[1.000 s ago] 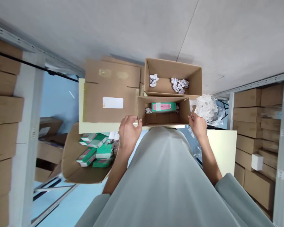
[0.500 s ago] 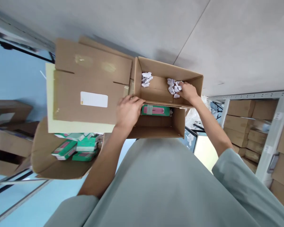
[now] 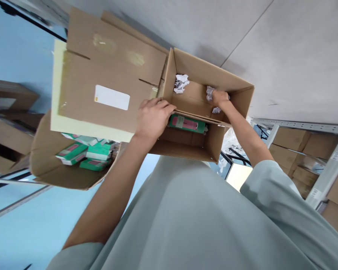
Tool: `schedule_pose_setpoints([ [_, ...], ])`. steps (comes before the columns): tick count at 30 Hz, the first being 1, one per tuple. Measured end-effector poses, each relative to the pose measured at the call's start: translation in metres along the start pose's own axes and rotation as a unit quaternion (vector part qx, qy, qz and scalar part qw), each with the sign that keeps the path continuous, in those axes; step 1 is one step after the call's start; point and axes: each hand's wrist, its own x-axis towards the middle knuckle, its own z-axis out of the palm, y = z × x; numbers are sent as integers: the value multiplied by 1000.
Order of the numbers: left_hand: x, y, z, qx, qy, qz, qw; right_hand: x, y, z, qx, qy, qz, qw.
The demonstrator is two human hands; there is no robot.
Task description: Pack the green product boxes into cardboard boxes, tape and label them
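Note:
My left hand [image 3: 154, 116] is closed on the near left corner of an open cardboard box [image 3: 214, 67], its fingers at the rim. Inside that box, my right hand [image 3: 221, 98] is closed over crumpled white paper [image 3: 210, 93] on the right. Another wad of crumpled paper [image 3: 181, 83] lies at the box's left end. Right below, a second open carton [image 3: 186, 147] stands against my body. A green and pink package [image 3: 187, 123] lies along its far wall, with a bit of paper at the package's right end.
Flattened cardboard [image 3: 109, 75] with a white label lies at the left. Below it, a large carton [image 3: 50, 161] holds several green and white boxes [image 3: 97, 152]. Shelving with cartons [image 3: 290, 138] stands at the right.
My right hand has closed over the right-hand paper, which it now mostly covers. My left hand stays at the box rim. The whole view has tilted and shifted.

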Motion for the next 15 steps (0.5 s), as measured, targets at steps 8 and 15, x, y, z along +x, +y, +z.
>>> schedule_pose_setpoints([
  [8,4,4,2,-32,9,-27,999,-225,-30,-56,125,176,66,974],
  [15,5,5,0,0,8,-9,1000,-273,-94,-11,156,57,62,984],
])
